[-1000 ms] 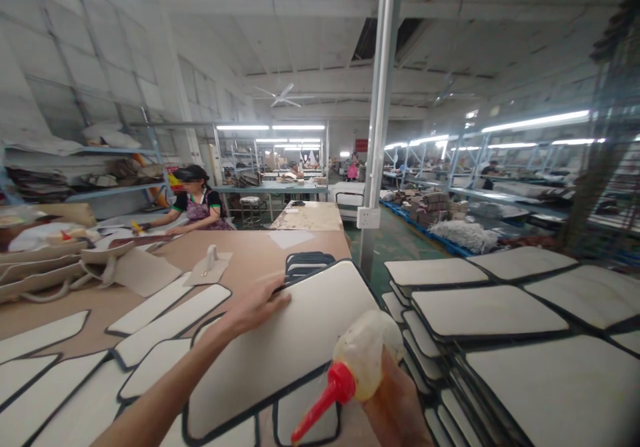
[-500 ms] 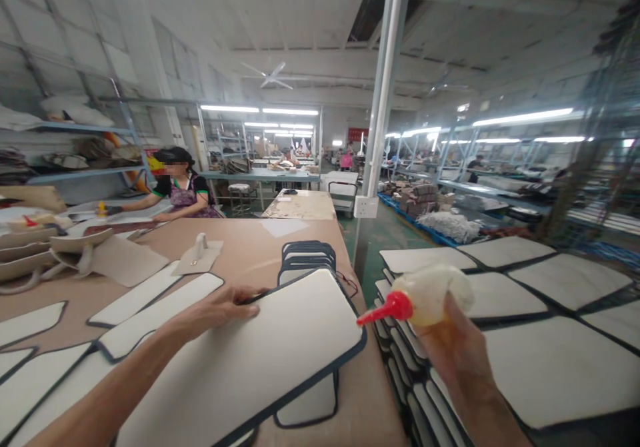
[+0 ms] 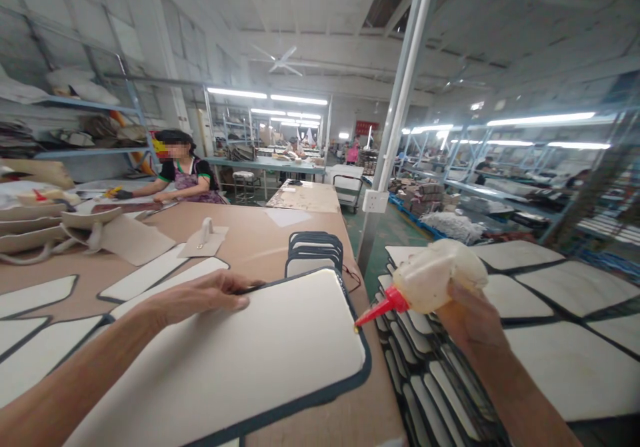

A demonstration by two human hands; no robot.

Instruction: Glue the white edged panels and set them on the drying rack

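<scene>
A large cream panel with a dark edge (image 3: pixel 260 354) is held tilted above the table by my left hand (image 3: pixel 210 294), which pinches its far edge. My right hand (image 3: pixel 470 314) grips a translucent squeeze bottle (image 3: pixel 440 277) with yellowish contents. Its red nozzle (image 3: pixel 383 306) points down and left, the tip at the panel's right edge with a small yellow drop there. Behind the panel stands a stack of dark-edged pieces (image 3: pixel 315 250).
Cream panels (image 3: pixel 560 367) lie in stacks at the right. More panels (image 3: pixel 45 347) and beige bag parts (image 3: pixel 133 237) cover the brown table's (image 3: pixel 240 224) left side. A metal pole (image 3: pixel 400 120) rises beyond. A person (image 3: pixel 187 174) works at the left.
The view has shifted a little. The panel has moved closer and down, hiding the lower pieces behind it. The nozzle tip has moved up along the panel's right edge, away from the corner.
</scene>
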